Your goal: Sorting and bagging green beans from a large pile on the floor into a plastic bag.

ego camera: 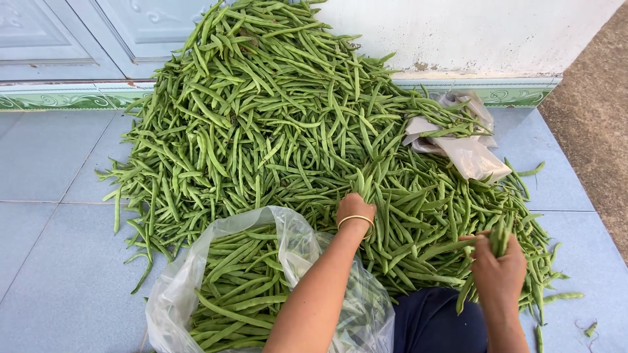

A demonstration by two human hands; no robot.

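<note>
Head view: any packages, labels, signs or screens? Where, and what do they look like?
Clear plastic bag: bottom centre, mouth open, half full of green beans.
Crumpled plastic bag: right edge of the bean pile, pale, translucent, mostly empty.
No labels, signs or screens.

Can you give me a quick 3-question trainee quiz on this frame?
1. True or false: the right hand grips a bunch of green beans.
2. The clear plastic bag at lower left is: A) flat with nothing in it, B) partly filled with beans, C) tied shut.
3. What is worn on the wrist of the left hand?

Key
1. True: fingers are closed around several pods, held upright.
2. B: the bag mouth is open and beans lie inside.
3. A thin gold-coloured bangle; that hand reaches into the big bean pile on the blue tiled floor. A second, crumpled bag lies near the wall.
</note>
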